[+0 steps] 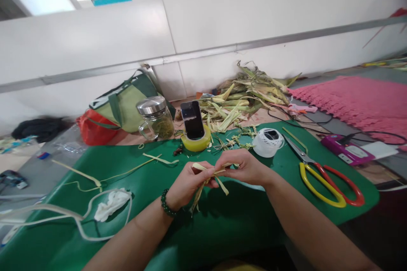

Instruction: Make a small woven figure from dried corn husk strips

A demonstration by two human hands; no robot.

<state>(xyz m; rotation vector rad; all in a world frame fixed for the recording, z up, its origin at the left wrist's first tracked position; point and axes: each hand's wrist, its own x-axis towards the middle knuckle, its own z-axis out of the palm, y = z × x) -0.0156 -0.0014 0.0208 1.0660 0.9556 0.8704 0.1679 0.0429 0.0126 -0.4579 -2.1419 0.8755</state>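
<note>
Both hands meet over the green mat, near its front edge. My left hand, with a dark green bead bracelet at the wrist, pinches several pale corn husk strips; their ends hang below the fingers. My right hand is closed on the same strips from the other side, thumb and finger pressed together. How the strips cross between the fingertips is partly hidden. Just beyond the hands stand a phone propped on a yellow tape roll and a white round container.
Scissors with red and yellow handles lie at right. Loose strips and a white cord lie at left. A glass jar, a green bag and a corn husk pile stand behind. A purple power strip is far right.
</note>
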